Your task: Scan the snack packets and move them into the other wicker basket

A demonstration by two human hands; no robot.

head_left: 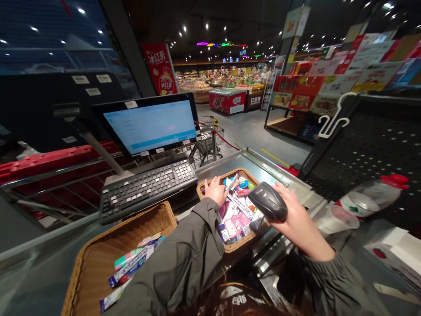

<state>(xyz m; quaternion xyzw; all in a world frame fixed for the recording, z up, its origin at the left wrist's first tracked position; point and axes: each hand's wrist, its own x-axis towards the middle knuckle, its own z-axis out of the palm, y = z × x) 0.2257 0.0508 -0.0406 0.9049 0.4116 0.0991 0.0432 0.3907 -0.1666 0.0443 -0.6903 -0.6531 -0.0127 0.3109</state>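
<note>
My left hand (215, 191) reaches over a wicker basket (241, 174) and pinches a small white-and-silver packet (232, 183). That basket is full of colourful wrapped snacks (238, 217). My right hand (289, 215) grips a black handheld barcode scanner (268, 202) above the basket's right side. A second wicker basket (158, 216) sits nearer me on the left, holding several wrapped items (130, 265). My grey left sleeve (177, 259) hides part of it.
A black keyboard (148, 188) and a monitor (149, 125) on a stand sit left of the baskets. To the right are a lying bottle with a red cap (371, 195), a plastic cup (335, 219) and a black pegboard (368, 153). Store shelves lie beyond.
</note>
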